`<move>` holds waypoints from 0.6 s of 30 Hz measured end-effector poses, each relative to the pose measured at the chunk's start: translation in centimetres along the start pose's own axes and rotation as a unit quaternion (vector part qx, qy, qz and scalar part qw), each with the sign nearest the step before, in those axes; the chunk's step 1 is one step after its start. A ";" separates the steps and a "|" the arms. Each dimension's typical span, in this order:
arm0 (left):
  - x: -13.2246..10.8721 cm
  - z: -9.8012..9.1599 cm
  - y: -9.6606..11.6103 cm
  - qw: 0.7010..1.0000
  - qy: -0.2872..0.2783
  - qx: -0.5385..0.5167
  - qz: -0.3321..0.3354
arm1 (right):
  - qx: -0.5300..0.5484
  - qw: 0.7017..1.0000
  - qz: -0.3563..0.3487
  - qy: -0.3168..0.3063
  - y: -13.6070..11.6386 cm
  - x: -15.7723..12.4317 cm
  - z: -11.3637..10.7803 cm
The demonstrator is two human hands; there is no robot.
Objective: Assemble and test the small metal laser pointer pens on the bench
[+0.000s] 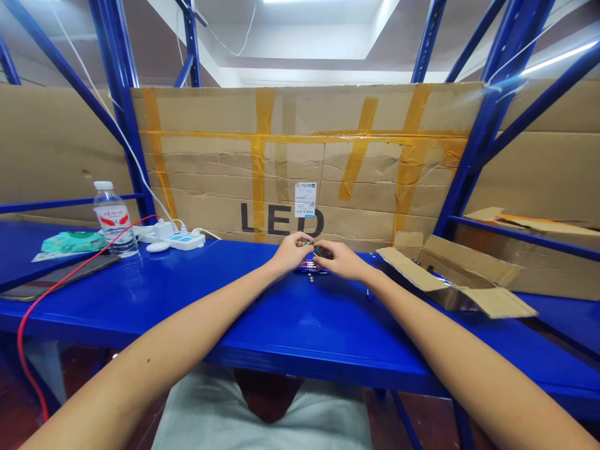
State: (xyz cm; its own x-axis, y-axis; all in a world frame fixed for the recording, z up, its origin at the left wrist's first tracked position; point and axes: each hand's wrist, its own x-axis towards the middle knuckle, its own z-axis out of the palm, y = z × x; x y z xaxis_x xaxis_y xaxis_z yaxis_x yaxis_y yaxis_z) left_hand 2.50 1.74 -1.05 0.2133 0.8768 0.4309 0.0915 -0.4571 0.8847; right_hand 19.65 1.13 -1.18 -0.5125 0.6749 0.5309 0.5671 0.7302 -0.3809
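I pinch a small green part (318, 251) with left hand (293, 251) and right hand (341, 260), over a shiny purple object (308, 266).

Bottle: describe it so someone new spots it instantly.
Find the blue table, then the white power strip toward its left. Just left of that stands the bottle: clear, white-capped, red-and-white label. It's upright and tall, unlike the low green packet beside it.

Black "LED" lettering (277, 219), on taped cardboard (210, 175)
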 end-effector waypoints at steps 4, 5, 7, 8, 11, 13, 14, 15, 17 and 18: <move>0.0 0.1 0.0 1.000 0.011 0.019 0.021 | 0.037 0.999 0.015 0.002 0.2 0.0 0.3; 0.0 0.1 0.0 0.999 0.015 0.022 0.024 | 0.043 0.999 0.019 0.003 0.2 0.0 0.3; 0.0 0.1 0.0 0.999 0.016 0.020 0.027 | 0.047 0.999 0.024 0.009 0.1 0.0 0.3; 0.0 0.1 0.0 0.999 0.015 0.018 0.026 | 0.043 0.999 0.024 0.013 0.1 0.0 0.3; 0.0 0.1 0.0 1.000 0.019 0.008 0.021 | 0.019 1.000 0.007 0.021 -0.2 0.0 0.2; 0.0 0.1 0.0 0.999 0.027 0.003 0.016 | 0.007 1.000 -0.014 0.023 -0.4 0.0 0.3; 0.0 0.0 -0.1 0.999 0.032 0.002 0.015 | 0.003 0.999 -0.022 0.024 -0.4 0.0 0.4; 0.0 0.0 -0.1 0.999 0.037 0.003 0.016 | -0.001 0.999 -0.029 0.024 -0.3 0.0 0.5; 0.0 0.0 -0.2 0.999 0.048 0.003 0.017 | -0.008 0.999 -0.035 0.019 -0.2 0.1 0.8; 0.0 0.0 -0.2 0.999 0.051 0.002 0.017 | -0.011 0.999 -0.040 0.016 -0.1 0.1 0.9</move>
State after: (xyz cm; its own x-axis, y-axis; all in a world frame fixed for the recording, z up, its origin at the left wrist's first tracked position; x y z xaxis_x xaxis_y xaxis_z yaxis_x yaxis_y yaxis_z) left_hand 2.51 1.89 -1.23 0.1154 0.8714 0.4768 0.0892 -0.4871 0.8688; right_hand 18.93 1.25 -1.76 -0.5360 0.6114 0.5821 0.5403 0.7783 -0.3199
